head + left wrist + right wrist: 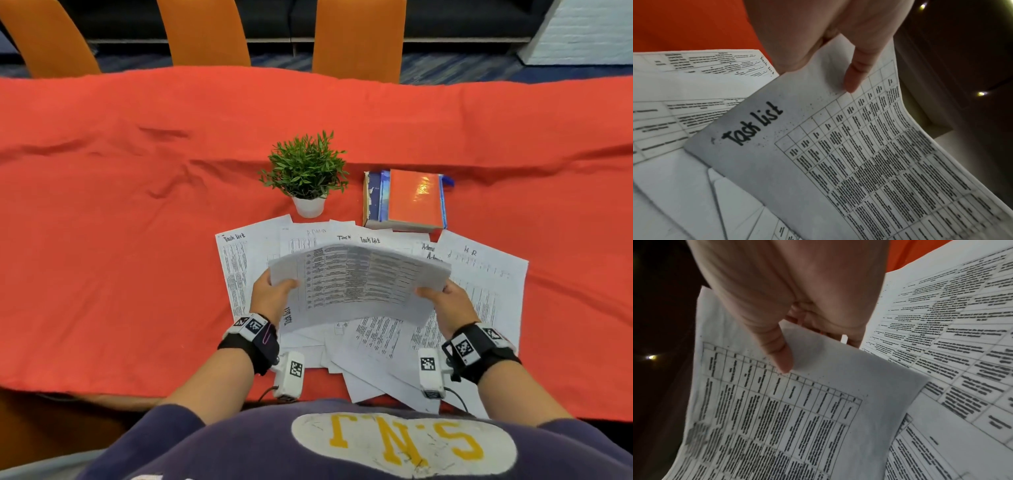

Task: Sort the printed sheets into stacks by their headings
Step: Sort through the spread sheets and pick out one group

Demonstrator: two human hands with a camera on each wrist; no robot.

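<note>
Held sheet (356,284): headed "Task List", lifted above the scattered papers (376,339), long axis running left to right.
Left hand (270,294): pinches its heading end.
Right hand (448,305): pinches the opposite end.
Matching sheet (236,267): on the table, just left of the left hand, the nearer one.

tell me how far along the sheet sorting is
Early. No finished stacks show: Task List, Admin and HR sheets lie fanned and overlapping on the red tablecloth. In hand: the left hand and right hand hold a Task List sheet above the pile. Left: grouping nearly everything by heading.
</note>
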